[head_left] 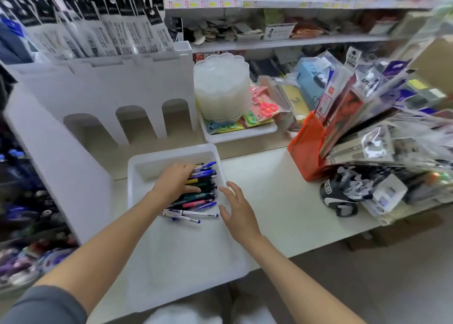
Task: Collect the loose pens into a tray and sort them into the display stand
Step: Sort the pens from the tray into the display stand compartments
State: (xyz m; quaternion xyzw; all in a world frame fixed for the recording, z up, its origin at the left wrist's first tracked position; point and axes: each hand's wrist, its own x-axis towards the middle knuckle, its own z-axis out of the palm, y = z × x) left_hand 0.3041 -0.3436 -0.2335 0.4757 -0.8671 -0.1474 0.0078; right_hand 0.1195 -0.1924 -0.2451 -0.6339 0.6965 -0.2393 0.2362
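A pale surface (pixel 294 201) is carrying a white stand (pixel 103 88) at the back left, its arched slots facing the tray (pixel 186 255), which is sitting just in front. The pens (pixel 203 193) are lying heaped in the tray's far half. The left hand (pixel 175 181) is resting flat on the heap with its fingers extended. The right hand (pixel 239 212) is hanging spread over the tray's right rim, holding nothing.

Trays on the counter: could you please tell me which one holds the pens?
The near tray, where the left hand lies on the pile of pens; the far tray holds packaged scissors and a stack of clear dishes.
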